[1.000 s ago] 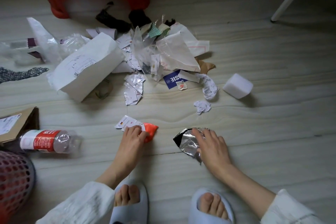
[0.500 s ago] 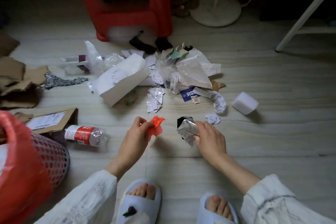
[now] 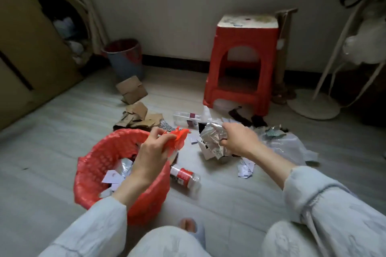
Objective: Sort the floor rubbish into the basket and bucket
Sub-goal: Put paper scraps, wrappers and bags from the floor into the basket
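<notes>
Pale floor carries the red basket (image 3: 98, 165) at seven o'clock, where the left hand (image 3: 151, 153), pinching an orange scrap (image 3: 178, 137), hovers over its rim, nearer than the right hand (image 3: 240, 140) gripping crumpled foil (image 3: 213, 140).

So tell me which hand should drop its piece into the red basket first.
Left. The left hand pinches the orange wrapper right above the red basket, so it probably only needs to let go. The right hand holds the silver foil bag off to the side.
</notes>
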{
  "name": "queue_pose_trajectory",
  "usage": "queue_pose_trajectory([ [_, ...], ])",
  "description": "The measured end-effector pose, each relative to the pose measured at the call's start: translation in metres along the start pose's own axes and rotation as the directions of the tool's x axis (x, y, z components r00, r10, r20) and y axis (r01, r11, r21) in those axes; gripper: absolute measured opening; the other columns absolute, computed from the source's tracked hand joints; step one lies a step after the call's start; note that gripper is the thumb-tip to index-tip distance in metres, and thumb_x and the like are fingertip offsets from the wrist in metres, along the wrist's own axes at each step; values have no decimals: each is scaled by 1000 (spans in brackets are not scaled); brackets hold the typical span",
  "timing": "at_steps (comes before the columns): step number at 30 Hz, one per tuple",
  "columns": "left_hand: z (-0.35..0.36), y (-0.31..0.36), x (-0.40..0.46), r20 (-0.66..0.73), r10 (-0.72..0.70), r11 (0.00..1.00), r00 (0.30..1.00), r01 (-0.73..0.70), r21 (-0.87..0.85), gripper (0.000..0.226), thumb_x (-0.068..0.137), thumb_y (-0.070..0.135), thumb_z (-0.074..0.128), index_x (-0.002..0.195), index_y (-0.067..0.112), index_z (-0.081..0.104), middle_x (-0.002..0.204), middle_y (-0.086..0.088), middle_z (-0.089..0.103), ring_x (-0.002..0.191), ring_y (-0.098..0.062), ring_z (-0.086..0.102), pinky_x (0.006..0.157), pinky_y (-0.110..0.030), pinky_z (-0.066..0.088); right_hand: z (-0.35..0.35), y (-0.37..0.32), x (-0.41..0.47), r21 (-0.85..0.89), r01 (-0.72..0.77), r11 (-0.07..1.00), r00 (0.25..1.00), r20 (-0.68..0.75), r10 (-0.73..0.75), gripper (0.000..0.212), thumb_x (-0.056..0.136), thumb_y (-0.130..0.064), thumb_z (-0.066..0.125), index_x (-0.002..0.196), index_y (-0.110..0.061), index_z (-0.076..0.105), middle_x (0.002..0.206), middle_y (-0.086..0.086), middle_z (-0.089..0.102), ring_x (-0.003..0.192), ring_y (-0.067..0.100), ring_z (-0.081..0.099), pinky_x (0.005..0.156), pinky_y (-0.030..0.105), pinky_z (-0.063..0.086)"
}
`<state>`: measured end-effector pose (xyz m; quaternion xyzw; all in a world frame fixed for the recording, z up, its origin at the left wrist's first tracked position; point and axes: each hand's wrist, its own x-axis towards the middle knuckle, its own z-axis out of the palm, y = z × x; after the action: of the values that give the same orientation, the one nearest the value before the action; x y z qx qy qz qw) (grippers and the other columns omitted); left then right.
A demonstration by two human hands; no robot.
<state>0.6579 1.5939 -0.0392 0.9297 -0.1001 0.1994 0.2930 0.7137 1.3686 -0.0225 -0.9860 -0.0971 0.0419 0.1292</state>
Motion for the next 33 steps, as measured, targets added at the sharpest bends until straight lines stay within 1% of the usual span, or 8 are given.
queue_pose_trajectory([
  [8,-65,-83,-25,-63,-280,952,958,285,111,24,85,0,58,104,7,69,99,-14,55,83,-38,61,77,-48,51,11,-138,13,60,165,985,985,45,-168,30,83,-29,62,108,-14,52,112,10,63,105,31,57,76,35,43],
  [14,-63,-134,-62,250,-434,898,866,395,191,55,84,-1,42,136,15,41,131,-11,40,116,-33,51,100,-42,41,38,-180,17,-43,241,970,966,103,-236,29,83,-29,62,105,-15,50,115,10,63,105,30,58,77,36,44],
  [16,-59,-133,-61,239,-423,906,874,416,82,54,86,-1,41,139,13,36,140,-11,34,127,-27,42,108,-32,32,41,-184,18,-31,235,972,969,92,-231,30,83,-28,63,107,-15,50,115,10,63,105,30,58,75,35,43],
  [19,-66,-117,-42,3,-443,883,897,436,-173,42,95,7,41,136,9,39,138,-6,40,131,-17,36,107,-23,23,47,-184,17,-9,240,971,969,68,-239,33,82,-27,63,110,-15,50,114,10,62,105,29,57,72,33,39],
  [23,-72,-109,-30,92,-82,991,992,91,-98,53,90,23,57,139,18,38,141,7,38,135,-6,28,113,-25,21,58,-184,17,-56,307,950,952,39,-305,34,83,-23,61,113,-13,48,115,9,62,105,31,57,74,36,43],
  [27,-66,-121,-32,167,-52,999,984,54,-4,37,79,14,69,115,19,61,110,4,61,103,-13,59,91,-32,47,74,-192,19,116,353,929,933,36,-359,36,82,-20,64,112,-11,45,111,13,62,102,33,56,73,36,41],
  [30,-60,-137,-34,176,-75,997,982,72,19,22,78,8,67,98,16,66,88,7,60,82,-13,61,75,-30,49,90,-192,24,190,377,906,919,48,-392,27,85,-19,60,108,-9,50,108,12,62,101,32,55,66,32,30],
  [33,-54,-158,-33,179,-98,994,979,87,67,15,77,2,65,88,13,66,85,5,57,79,-13,58,71,-26,48,98,-186,33,192,345,919,930,63,-363,24,88,-26,57,107,-11,58,109,7,65,103,27,55,72,34,36],
])
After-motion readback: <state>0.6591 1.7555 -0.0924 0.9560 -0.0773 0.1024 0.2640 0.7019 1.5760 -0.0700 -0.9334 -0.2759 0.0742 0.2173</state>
